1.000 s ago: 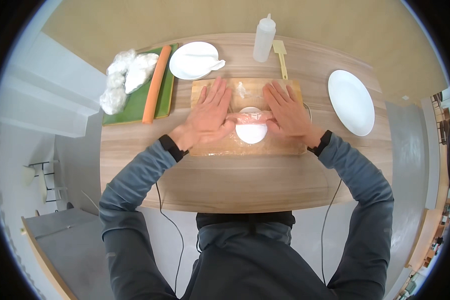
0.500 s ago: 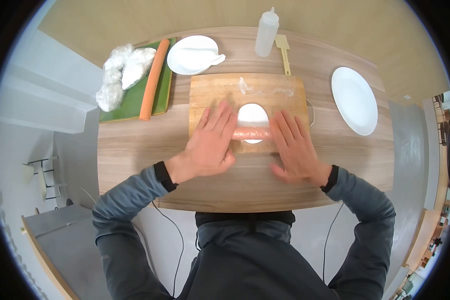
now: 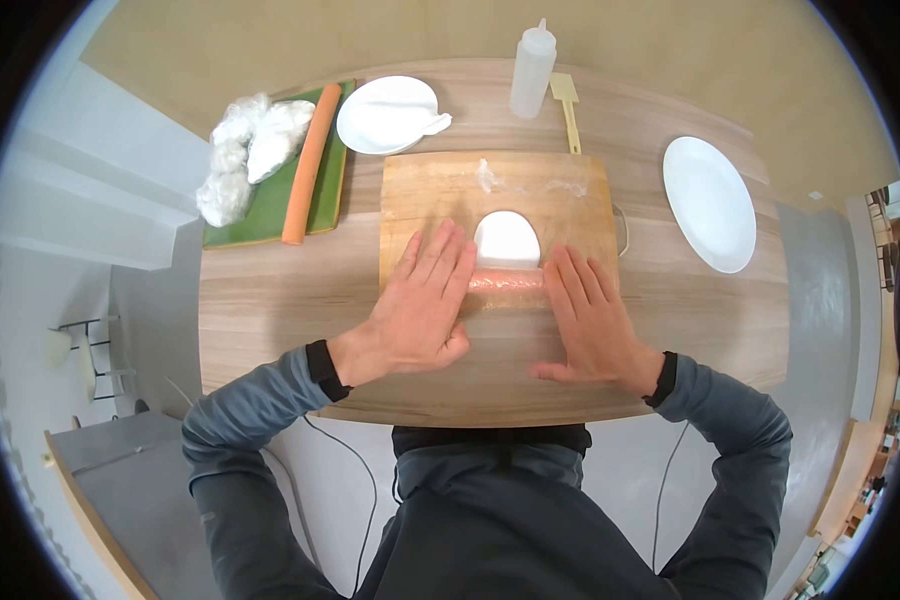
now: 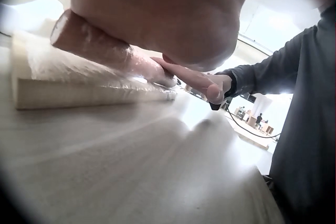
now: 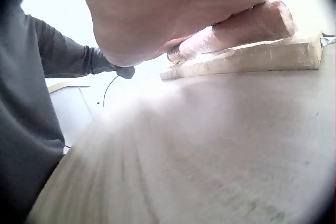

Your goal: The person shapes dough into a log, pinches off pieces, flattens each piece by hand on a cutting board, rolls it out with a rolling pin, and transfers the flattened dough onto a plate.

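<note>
A plastic-wrapped pinkish roller (image 3: 508,282) lies crosswise near the front edge of the wooden board (image 3: 425,180). The left hand (image 3: 415,305) rests flat with straight fingers over its left end, and the right hand (image 3: 595,320) over its right end, thumb out to the side. Just behind the roller sits a rounded white flat piece (image 3: 507,240), its front edge beside the roller. In the left wrist view the roller (image 4: 105,50) passes under the palm (image 4: 157,14). The right wrist view shows the roller (image 5: 236,29) beneath the other palm (image 5: 173,8).
At the left a green tray (image 3: 260,225) holds wrapped white bundles (image 3: 225,195) and an orange roller (image 3: 312,165). Behind the board are a white plate with a cloth (image 3: 385,115), a squeeze bottle (image 3: 533,75) and a cream spatula (image 3: 567,115). A white oval plate (image 3: 710,205) stands at the right.
Both hands and the wrapped roller have moved toward the body, from over the white piece to its front edge. The thumbs have come off the roller.
</note>
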Demonstrator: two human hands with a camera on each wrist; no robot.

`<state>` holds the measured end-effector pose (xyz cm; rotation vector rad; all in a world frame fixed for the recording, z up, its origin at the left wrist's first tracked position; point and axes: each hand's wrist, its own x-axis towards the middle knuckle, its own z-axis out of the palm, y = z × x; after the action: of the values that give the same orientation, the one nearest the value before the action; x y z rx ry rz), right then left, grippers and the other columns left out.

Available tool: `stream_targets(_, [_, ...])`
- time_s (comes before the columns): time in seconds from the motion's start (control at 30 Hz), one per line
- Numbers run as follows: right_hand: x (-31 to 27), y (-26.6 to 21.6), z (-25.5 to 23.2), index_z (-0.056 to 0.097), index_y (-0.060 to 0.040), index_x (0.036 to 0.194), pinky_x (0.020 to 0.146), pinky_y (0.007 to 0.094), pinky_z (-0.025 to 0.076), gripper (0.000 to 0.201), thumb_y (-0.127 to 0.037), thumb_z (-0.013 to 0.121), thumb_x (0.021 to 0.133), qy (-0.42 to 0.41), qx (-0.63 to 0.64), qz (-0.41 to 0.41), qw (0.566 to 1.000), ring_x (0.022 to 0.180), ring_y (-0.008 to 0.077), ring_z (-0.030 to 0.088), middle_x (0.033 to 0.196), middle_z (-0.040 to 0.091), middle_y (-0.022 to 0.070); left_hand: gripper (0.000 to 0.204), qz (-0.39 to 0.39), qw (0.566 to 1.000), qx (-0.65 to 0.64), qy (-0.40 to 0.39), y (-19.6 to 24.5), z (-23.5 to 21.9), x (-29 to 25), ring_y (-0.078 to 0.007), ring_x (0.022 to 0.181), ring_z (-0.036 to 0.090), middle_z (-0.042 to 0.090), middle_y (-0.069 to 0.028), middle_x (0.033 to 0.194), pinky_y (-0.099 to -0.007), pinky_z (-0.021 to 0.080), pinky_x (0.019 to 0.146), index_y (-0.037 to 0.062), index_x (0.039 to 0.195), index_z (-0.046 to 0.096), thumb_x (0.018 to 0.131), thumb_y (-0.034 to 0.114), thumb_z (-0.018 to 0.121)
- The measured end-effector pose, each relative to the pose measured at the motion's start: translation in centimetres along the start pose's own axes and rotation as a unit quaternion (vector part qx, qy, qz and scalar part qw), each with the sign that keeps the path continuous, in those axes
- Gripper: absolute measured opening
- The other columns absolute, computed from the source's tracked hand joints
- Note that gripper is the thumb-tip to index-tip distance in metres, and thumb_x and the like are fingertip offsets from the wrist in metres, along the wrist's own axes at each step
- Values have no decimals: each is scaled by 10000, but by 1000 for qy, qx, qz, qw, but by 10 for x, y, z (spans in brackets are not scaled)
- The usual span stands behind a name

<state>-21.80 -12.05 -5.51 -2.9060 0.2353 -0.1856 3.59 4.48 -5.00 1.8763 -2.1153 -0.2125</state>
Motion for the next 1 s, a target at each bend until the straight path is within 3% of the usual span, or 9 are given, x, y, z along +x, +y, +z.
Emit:
stream_targets(0.17, [32, 20, 0, 403, 142, 1515, 1232, 631, 280, 1163, -702, 755, 795, 24, -66, 20, 997, 1509, 527, 352, 1596, 406, 334, 842, -22, 999, 32, -6, -24, 8, 27, -521, 1599, 187, 303, -352, 1660, -686, 165, 1268, -134, 1572, 325, 826, 187, 548])
stream_targets(0.33, [89, 70, 11, 436, 119, 1499, 1225, 648, 281, 1067, -681, 723, 855, 88, -89, 27, 992, 1511, 499, 369, 1579, 453, 293, 757, -52, 993, 88, 53, -72, 20, 68, -496, 1621, 112, 233, -361, 1686, -681, 145, 1273, -78, 1594, 348, 964, 329, 447])
stream_targets(0.4, [92, 73, 14, 443, 114, 1494, 1220, 656, 285, 1038, -666, 721, 868, 109, -109, 31, 988, 1512, 493, 373, 1573, 464, 286, 769, -50, 992, 94, 74, -81, 20, 77, -491, 1626, 89, 216, -355, 1695, -677, 138, 1277, -80, 1595, 344, 960, 341, 449])
stream_targets(0.47, [92, 73, 14, 439, 112, 1497, 1217, 667, 283, 1042, -672, 714, 868, 107, -114, 34, 987, 1515, 496, 368, 1583, 452, 289, 781, -52, 989, 100, 95, -81, 20, 76, -486, 1630, 65, 199, -349, 1704, -674, 132, 1281, -82, 1596, 340, 957, 353, 451])
stream_targets(0.53, [76, 56, 5, 441, 108, 1497, 1217, 665, 283, 1050, -682, 711, 861, 76, -91, 32, 992, 1517, 495, 367, 1592, 444, 285, 796, -51, 997, 63, 13, -62, 15, 59, -501, 1627, 76, 173, -333, 1720, -675, 128, 1281, -56, 1621, 311, 920, 273, 495])
stream_targets(0.67, [31, 29, 4, 453, 89, 1496, 1220, 647, 283, 1069, -707, 712, 831, 45, -26, -14, 999, 1510, 489, 378, 1597, 439, 277, 839, -8, 1000, 8, -5, -23, 6, 25, -510, 1614, 139, 238, -336, 1697, -675, 136, 1281, -70, 1622, 295, 885, 260, 522])
stream_targets(0.9, [72, 49, 6, 478, 77, 1480, 1213, 660, 285, 1043, -724, 690, 845, 72, -47, 13, 996, 1508, 474, 384, 1586, 440, 290, 820, -27, 999, 38, -4, -57, 17, 56, -512, 1619, 101, 206, -340, 1705, -678, 111, 1280, -12, 1646, 296, 903, 262, 507])
stream_targets(0.97, [94, 73, 14, 506, 51, 1472, 1234, 675, 243, 944, -706, 628, 922, 94, -123, 7, 988, 1552, 459, 327, 1611, 416, 295, 786, -33, 987, 114, 108, -77, 27, 74, -533, 1612, 86, 220, -358, 1689, -678, 90, 1281, 7, 1628, 354, 926, 321, 517])
stream_targets(1.0, [101, 77, 11, 506, 51, 1472, 1234, 675, 243, 944, -706, 628, 922, 95, -125, 8, 988, 1552, 459, 327, 1611, 416, 295, 786, -31, 987, 114, 110, -82, 23, 81, -533, 1612, 86, 220, -358, 1689, -678, 90, 1281, 7, 1628, 354, 926, 321, 517])
